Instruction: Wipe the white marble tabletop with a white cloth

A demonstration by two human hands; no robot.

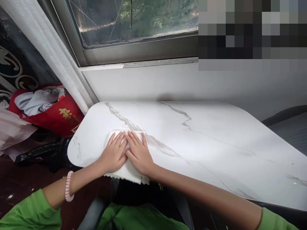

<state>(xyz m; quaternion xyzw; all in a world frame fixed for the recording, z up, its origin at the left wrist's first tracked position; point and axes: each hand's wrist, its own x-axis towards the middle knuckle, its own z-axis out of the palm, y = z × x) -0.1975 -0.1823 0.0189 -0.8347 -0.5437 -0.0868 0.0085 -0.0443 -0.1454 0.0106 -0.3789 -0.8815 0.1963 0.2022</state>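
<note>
A white cloth (133, 172) lies flat on a white marble-patterned table (211, 134), its ragged lower edge hanging over the table's near side. My left hand (115, 152) rests palm down on the cloth, fingers stretched out and pointing away from me. Beside it, my right hand (139, 152) presses flat on the same cloth, fingers also extended. The two hands touch or nearly touch around the thumbs and index fingers. A pink coiled band (69, 186) circles my left wrist.
Behind the table stands a white wall (134, 84) below a metal-framed window (144, 52). At the left, a red bag (64, 115) holds pale fabric (35, 100), near a white curtain (48, 41). A dark chair (291, 124) stands at the right.
</note>
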